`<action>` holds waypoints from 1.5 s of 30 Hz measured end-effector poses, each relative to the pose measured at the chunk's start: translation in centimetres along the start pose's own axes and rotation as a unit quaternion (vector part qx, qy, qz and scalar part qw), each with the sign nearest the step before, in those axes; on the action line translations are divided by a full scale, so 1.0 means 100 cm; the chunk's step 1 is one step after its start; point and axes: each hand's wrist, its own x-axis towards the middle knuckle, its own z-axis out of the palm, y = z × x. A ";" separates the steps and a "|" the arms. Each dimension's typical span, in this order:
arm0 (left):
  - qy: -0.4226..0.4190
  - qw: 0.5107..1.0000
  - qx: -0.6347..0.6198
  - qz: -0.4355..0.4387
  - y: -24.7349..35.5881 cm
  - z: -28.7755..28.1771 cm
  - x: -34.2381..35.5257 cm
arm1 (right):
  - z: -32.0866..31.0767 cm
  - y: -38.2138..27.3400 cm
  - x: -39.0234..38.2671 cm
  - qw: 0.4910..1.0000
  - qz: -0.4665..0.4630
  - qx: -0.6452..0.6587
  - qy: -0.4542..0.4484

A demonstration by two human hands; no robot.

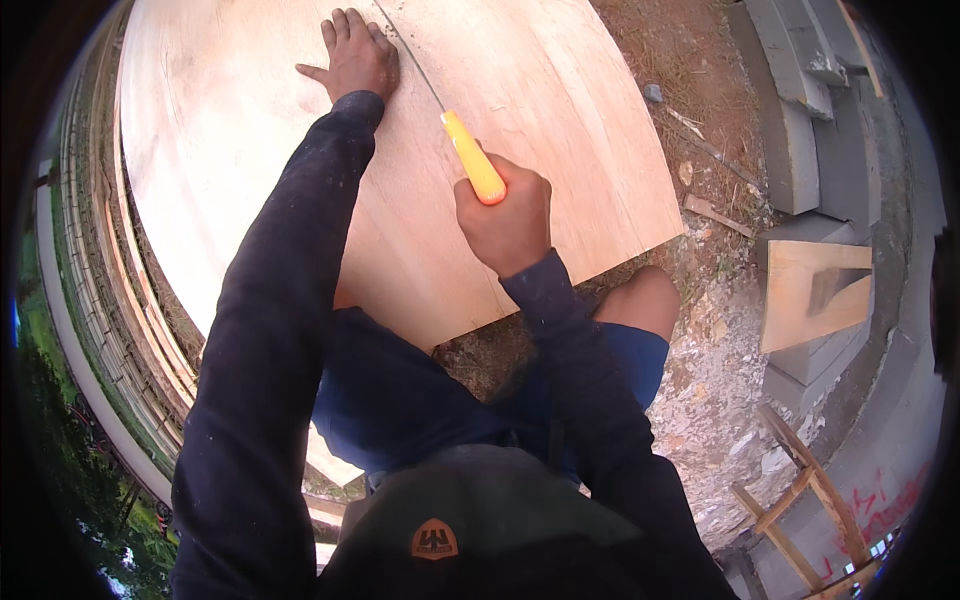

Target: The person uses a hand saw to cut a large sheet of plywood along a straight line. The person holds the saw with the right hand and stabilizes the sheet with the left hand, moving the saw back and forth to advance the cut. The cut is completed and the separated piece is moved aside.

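A large pale plywood sheet [560, 130] lies in front of me, its near edge by my knees. My right hand [508, 212] is wrapped round the yellow and orange handle of a handsaw [470, 160]. The thin blade runs away from the handle toward the far left, seen edge-on against the wood; whether it sits in a cut, I cannot tell. Left of the blade, my left hand [362, 58] rests flat on the sheet with its fingers spread. Small dark specks, perhaps sawdust, lie near the blade's far end.
Grey concrete blocks [790, 150] are stacked on the right, with a small plywood offcut [815, 292] on them. A wooden frame [810, 490] leans at the lower right. Long timber strips [140, 290] lie along the left. Bare soil [670, 70] borders the sheet.
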 end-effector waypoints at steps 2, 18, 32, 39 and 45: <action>-0.002 0.999 -0.029 -0.017 0.003 -0.004 0.002 | -0.049 0.003 -0.093 0.999 0.033 0.008 -0.006; 0.024 0.999 -0.003 0.026 -0.001 -0.002 0.000 | -0.023 -0.003 -0.037 0.999 0.023 0.037 0.004; -0.116 0.990 -0.054 -0.063 0.045 -0.038 0.014 | 0.008 -0.015 0.050 0.999 -0.004 -0.034 0.018; -0.120 0.987 -0.025 -0.100 0.024 -0.047 0.001 | -0.126 -0.020 -0.199 0.993 0.032 -0.100 -0.053; -0.137 0.985 -0.038 -0.098 0.026 -0.042 -0.005 | -0.041 -0.012 -0.055 0.997 0.071 0.019 0.001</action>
